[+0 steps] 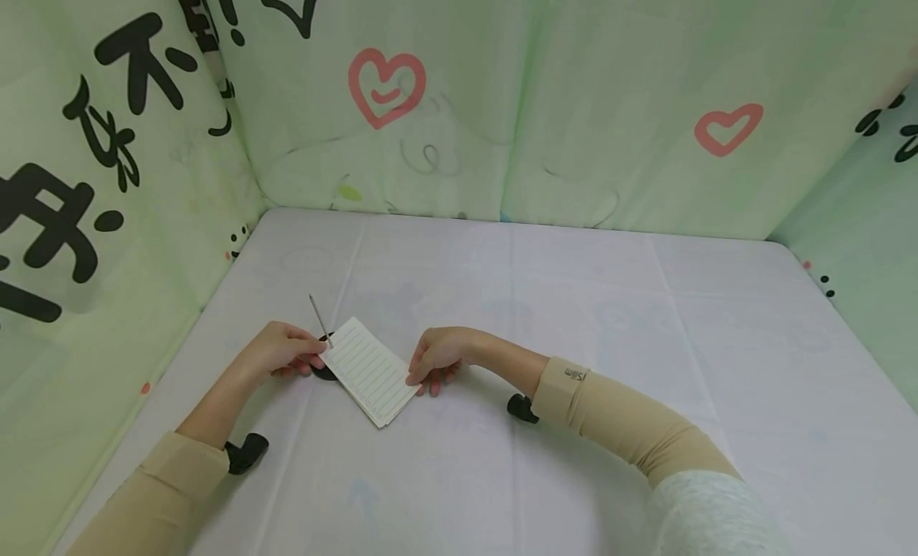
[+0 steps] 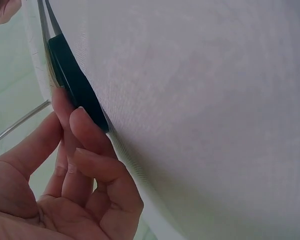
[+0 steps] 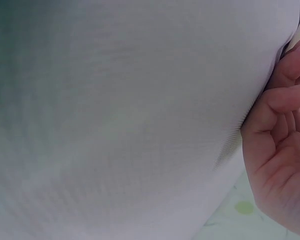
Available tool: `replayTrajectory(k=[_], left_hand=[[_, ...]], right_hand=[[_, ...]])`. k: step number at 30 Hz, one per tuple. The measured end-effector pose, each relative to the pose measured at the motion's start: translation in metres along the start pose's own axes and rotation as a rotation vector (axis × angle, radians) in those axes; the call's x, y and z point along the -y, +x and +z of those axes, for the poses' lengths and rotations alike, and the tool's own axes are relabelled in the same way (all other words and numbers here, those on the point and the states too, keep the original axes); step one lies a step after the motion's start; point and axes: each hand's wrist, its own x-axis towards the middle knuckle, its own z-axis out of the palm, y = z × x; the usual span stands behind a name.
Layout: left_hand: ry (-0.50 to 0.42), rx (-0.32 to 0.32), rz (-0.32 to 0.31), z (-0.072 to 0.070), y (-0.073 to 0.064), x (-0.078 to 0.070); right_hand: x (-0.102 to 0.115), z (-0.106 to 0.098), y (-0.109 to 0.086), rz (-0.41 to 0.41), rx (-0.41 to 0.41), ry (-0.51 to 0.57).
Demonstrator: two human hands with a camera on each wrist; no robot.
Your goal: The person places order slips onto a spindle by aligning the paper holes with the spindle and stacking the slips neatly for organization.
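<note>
A small stack of white lined paper lies tilted low over the white table, held at opposite corners. At its upper left corner a thin metal spike stands up, with its black base partly hidden under the paper. My left hand pinches the left corner beside the spike. In the left wrist view the dark base sits by the left fingertips, the metal rod jutting left. My right hand pinches the right corner between thumb and fingers; the right wrist view shows its other fingers curled.
A white cloth covers the table. Pale green curtains with hearts and black lettering enclose it at the back and sides. Black wrist-worn pieces stick out beside both beige sleeves.
</note>
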Motion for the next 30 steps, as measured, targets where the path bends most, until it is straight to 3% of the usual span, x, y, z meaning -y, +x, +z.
replayTrajectory(k=[15,26,30], left_hand=[[0.110,-0.044,0.013,0.0035,0.0031,-0.0009],[0.090,-0.032,-0.023,0.0039,0.0011,-0.0022],[0.058,-0.025,-0.016,0.0018,-0.0025,-0.0035]], right_hand=[[0.0006,0.0008,-0.0012,0.007,-0.018,-0.019],[-0.0033,-0.0020,-0.0019,0.001,-0.009,0.010],[-0.0055,-0.0063,-0.0088,0.000,-0.039,-0.005]])
